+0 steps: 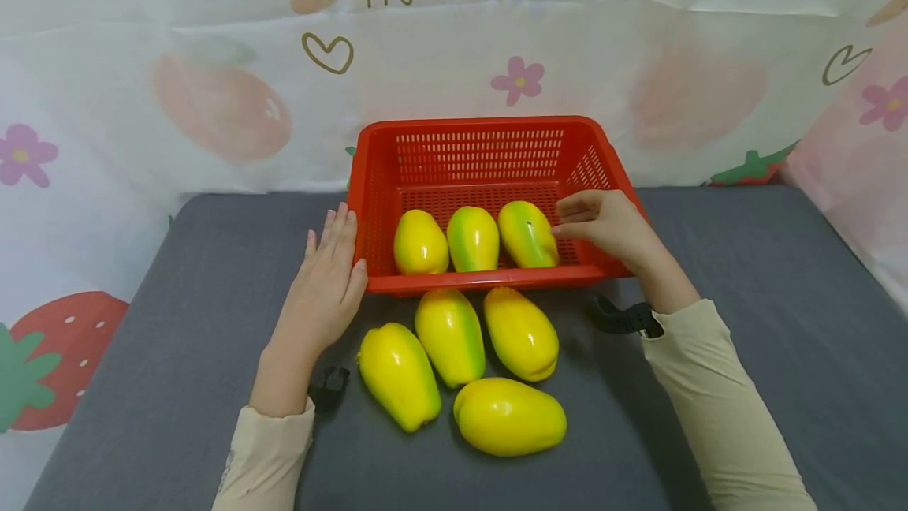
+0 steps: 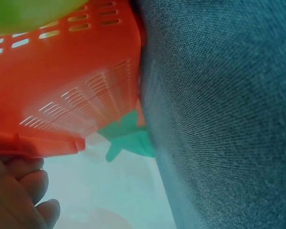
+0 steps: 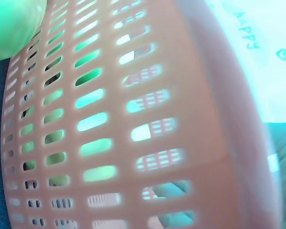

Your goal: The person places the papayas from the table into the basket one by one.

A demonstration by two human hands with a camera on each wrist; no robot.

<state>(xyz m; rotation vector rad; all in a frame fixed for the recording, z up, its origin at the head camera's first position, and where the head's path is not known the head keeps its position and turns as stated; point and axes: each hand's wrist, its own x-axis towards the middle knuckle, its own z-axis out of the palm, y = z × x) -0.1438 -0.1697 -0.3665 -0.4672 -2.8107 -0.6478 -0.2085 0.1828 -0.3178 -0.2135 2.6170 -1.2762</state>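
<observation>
A red plastic basket (image 1: pixel 482 281) with slotted walls stands on the grey cloth. Three glossy yellow-green fruits, mango- or papaya-like, lie in its front half: a left one (image 1: pixel 421 243), a middle one (image 1: pixel 473 240) and a right one (image 1: pixel 528 235). My left hand (image 1: pixel 319 290) lies along the basket's left side, fingers straight and thumb at the front corner of the rim. Over the basket's right part is my right hand (image 1: pixel 606 227), fingers loosely bent, tips beside the right fruit; whether they touch it is unclear. Through the slots in the right wrist view, some fingertips (image 3: pixel 174 190) show.
Several similar fruits lie on the cloth before the basket, among them a sideways one (image 1: pixel 509 416) nearest me and a slanted one (image 1: pixel 400 377) at left. Behind the grey tabletop (image 1: pixel 752 322) hangs a printed white cloth (image 1: pixel 426 61). Each wrist wears a black strap (image 1: pixel 624 318).
</observation>
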